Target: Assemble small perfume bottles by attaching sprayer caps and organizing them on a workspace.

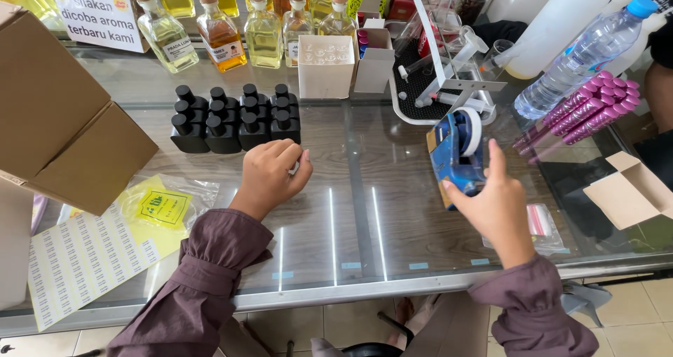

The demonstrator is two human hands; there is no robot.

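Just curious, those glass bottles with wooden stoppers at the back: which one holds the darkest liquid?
The second stoppered bottle from the left: its liquid is deep amber-orange, while its neighbours hold pale yellow.

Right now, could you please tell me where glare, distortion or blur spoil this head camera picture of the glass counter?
In the head view, bright white streaks of glare run down the glass counter top between the left hand and the right hand, which grips the blue tape dispenser; wide-angle distortion bows the counter's front edge and tilts the amber glass bottles; focus is sharp, with no evident motion blur.
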